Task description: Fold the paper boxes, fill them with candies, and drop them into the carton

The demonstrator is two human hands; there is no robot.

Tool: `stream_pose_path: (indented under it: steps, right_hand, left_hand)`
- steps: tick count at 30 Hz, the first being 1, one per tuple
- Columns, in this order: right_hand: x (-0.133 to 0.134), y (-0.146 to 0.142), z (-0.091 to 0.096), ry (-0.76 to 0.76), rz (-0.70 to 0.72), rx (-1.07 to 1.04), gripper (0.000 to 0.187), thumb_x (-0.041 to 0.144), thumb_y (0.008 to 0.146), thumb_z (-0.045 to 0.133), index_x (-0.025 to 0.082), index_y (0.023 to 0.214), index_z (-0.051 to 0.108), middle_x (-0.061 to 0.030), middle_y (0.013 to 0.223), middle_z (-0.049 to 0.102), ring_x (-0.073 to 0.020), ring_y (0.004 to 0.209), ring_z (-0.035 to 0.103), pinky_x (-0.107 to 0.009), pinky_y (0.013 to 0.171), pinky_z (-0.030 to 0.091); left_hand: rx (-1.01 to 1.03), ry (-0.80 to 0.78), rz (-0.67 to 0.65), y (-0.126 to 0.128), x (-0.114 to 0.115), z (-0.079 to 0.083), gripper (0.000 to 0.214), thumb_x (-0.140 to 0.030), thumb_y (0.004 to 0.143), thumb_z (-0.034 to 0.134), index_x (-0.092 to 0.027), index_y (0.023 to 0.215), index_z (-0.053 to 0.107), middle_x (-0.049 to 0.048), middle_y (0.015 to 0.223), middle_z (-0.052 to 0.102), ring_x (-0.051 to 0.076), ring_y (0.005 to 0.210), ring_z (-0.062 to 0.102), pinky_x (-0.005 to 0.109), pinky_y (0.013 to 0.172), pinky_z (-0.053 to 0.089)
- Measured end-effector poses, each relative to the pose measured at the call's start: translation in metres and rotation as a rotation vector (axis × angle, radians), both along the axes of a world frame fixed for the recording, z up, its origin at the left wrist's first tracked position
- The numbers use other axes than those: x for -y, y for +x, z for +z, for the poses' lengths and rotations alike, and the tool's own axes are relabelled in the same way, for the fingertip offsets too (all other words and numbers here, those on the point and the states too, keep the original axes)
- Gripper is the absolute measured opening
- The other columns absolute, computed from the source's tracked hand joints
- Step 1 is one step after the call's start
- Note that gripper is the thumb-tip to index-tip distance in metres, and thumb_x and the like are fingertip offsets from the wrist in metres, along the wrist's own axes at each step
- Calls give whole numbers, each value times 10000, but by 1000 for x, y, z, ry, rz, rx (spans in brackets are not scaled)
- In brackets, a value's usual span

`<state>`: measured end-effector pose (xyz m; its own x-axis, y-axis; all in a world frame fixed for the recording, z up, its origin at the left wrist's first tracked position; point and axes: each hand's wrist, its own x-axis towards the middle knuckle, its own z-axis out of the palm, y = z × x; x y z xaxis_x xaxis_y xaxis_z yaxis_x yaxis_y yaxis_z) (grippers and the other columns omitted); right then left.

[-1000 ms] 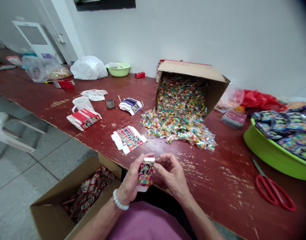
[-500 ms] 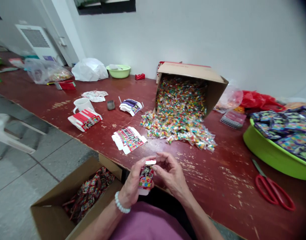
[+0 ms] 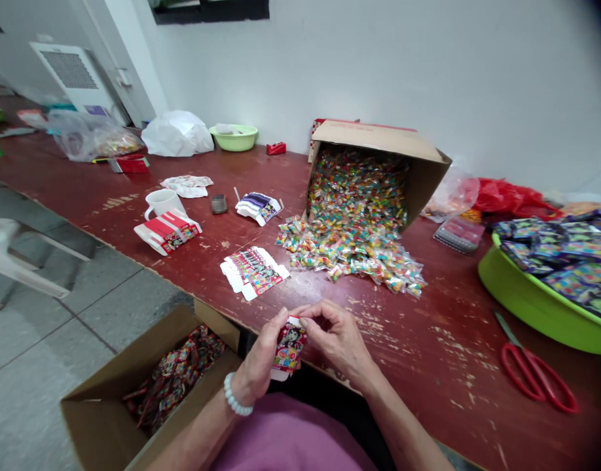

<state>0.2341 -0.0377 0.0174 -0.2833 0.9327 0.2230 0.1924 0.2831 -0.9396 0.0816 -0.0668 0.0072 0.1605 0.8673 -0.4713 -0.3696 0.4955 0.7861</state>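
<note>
My left hand (image 3: 260,358), with a pale bead bracelet at the wrist, is closed round a small red printed candy box (image 3: 289,345). A white flap sticks out at the box's lower end. At the upper end, the thumb and fingers of my right hand (image 3: 336,337) pinch the top flap, which they partly cover. Both hands are over the table's near edge. Just beyond them lies a fanned stack of flat printed cartons (image 3: 255,271). Small clear-wrapped colourful candies (image 3: 354,248) spill from a tipped cardboard box (image 3: 379,140) further back.
Red-handled scissors (image 3: 536,376) and a green basin (image 3: 531,304) of dark packets are at right. An open carton (image 3: 99,425) of printed packs stands below at left. A white mug (image 3: 163,203), red cartons (image 3: 167,232) and purple cartons (image 3: 258,207) sit on the left side.
My right fingers have moved in onto the box's upper end and now press its flap, which stood out white before. The box has tilted slightly in my left hand.
</note>
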Motion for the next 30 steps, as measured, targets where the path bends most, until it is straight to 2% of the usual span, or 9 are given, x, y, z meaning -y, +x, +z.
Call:
stream_pose_path:
  steps: [4, 7, 13, 19, 26, 30]
  right_hand:
    - [-3, 2, -4, 65, 8, 87, 156, 221, 891, 623, 233, 933, 772, -13, 772, 680, -145, 693, 609, -254, 653, 445]
    - [-4, 3, -3, 78, 16, 119, 152, 233, 888, 632, 227, 928, 778, -21, 773, 678, -148, 688, 605, -260, 656, 448]
    - [-4, -1, -4, 58, -37, 109, 148, 222, 870, 631, 207, 891, 777, -32, 765, 684, -157, 685, 607, -266, 647, 450]
    - [-3, -4, -6, -33, -67, 44, 149, 240, 861, 635, 180, 794, 754, -29, 744, 685, -155, 682, 611, -257, 638, 454]
    - [3, -6, -10, -114, -50, -45, 148, 273, 869, 634, 189, 861, 756, -52, 878, 731, -183, 794, 656, -286, 728, 497]
    - [4, -8, -10, -85, -93, 33, 161, 267, 871, 625, 188, 874, 766, -54, 829, 719, -182, 745, 649, -281, 677, 502]
  left_hand:
    - [-44, -3, 3, 0, 1, -5, 542, -666, 807, 563, -145, 880, 692, 19, 621, 635, 125, 474, 575, 233, 439, 483]
    - [-42, 23, -11, 0, 2, -6, 539, -686, 763, 606, -150, 802, 658, 12, 611, 626, 123, 460, 571, 236, 431, 485]
    - [-24, 34, -43, -2, 0, -7, 566, -714, 750, 599, -153, 802, 648, 12, 633, 625, 118, 456, 570, 230, 422, 480]
    - [-3, 74, -43, -1, 2, -6, 531, -657, 781, 615, -140, 879, 692, 35, 683, 649, 122, 503, 573, 236, 448, 501]
    - [13, 72, -41, 0, 2, -5, 517, -602, 846, 565, -158, 1084, 683, 21, 629, 640, 140, 479, 581, 246, 438, 500]
    - [23, 27, -42, -1, 3, -7, 568, -654, 840, 527, -138, 994, 707, 47, 644, 659, 143, 483, 583, 246, 436, 492]
